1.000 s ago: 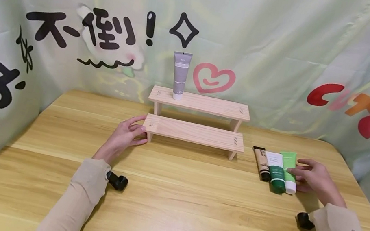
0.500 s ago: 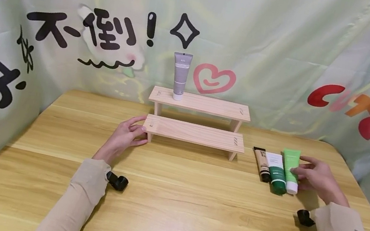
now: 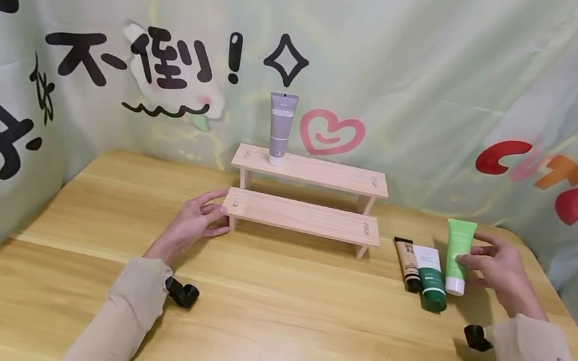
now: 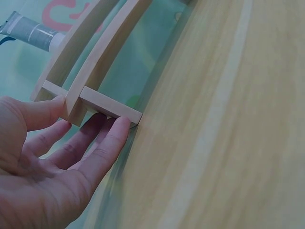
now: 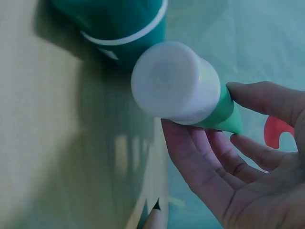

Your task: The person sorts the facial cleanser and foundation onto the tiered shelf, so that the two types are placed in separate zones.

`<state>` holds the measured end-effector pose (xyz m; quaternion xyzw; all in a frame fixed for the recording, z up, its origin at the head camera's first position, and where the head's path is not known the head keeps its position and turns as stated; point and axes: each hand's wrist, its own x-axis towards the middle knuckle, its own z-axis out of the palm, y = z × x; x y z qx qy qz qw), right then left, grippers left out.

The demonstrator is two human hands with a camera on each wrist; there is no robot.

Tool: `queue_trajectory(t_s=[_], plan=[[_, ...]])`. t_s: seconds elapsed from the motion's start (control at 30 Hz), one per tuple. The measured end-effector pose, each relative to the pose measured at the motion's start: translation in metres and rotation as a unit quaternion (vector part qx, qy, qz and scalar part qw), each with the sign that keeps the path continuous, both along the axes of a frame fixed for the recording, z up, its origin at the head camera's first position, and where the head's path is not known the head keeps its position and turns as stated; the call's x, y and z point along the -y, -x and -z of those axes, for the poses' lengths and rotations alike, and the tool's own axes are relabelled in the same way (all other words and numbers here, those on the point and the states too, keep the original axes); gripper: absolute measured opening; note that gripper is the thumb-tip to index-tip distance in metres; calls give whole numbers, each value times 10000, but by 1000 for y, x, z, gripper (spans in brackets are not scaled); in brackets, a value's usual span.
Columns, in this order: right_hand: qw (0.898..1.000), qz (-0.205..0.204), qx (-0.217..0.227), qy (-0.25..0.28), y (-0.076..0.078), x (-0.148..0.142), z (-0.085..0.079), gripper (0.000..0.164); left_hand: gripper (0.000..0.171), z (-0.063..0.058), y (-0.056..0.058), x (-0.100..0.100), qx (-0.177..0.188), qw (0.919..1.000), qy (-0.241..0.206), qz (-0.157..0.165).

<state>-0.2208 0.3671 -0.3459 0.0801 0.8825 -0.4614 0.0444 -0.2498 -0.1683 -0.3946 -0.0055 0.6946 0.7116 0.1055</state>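
In the head view my right hand (image 3: pixel 499 269) pinches a light green tube (image 3: pixel 459 252) with a white cap, tilted up beside two other tubes. The right wrist view shows the thumb and fingers on either side of its green body, the white cap (image 5: pixel 164 81) facing the camera. My left hand (image 3: pixel 195 219) grips the left end of a two-tier pink wooden display stand (image 3: pixel 302 216). Up close in the left wrist view, the thumb (image 4: pixel 45 113) lies at the plank's end and the fingertips touch the leg (image 4: pixel 112 105). A lilac tube (image 3: pixel 279 127) stands cap-down on the upper tier.
Left of the green tube, a beige tube (image 3: pixel 407 262) with a black cap and a white-and-green tube (image 3: pixel 430 278) lie side by side on the wooden table (image 3: pixel 286 328). A printed cloth backdrop (image 3: pixel 427 89) hangs behind the table and along both sides.
My right hand has lifted the green tube up and away from the two tubes beside it. The left hand stays at the stand's end. The head view has tilted slightly upward.
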Motion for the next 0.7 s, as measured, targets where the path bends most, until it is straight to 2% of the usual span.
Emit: queue_trajectory(t_s=[0.33,0.7], plan=[[9991,162,-374,-77,5,13,-10,79,52,1,-2,-1,42,10000,5,-61],[9975,275,-616,212,12,35,-22,78,52,1,-1,-1,31,10000,19,-66]])
